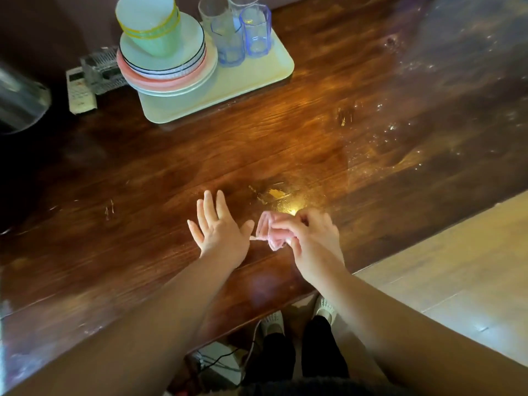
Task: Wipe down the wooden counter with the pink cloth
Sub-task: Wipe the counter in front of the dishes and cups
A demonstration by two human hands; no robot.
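Bunched soft pink cloth (270, 234) pinched in R hand (311, 238), L hand (221, 227) flat w/ fingers spread, on glossy grained wooden counter (200, 155)

I see the counter (285, 132) running across my view, with both hands over its near edge. My left hand (220, 227) lies flat on the wood, and my right hand (311, 238) sits just beside it to the right, gripping the cloth (268, 231) between them. Far back on the left stands a tray (257, 78); on it a stack of plates (168, 70) carries a cup (151, 24), with glasses (243, 32) to the right. Left of the tray lies a remote (78, 91) (partly under a clear box (101, 70)). My feet (297, 315) stand below the counter's near edge.
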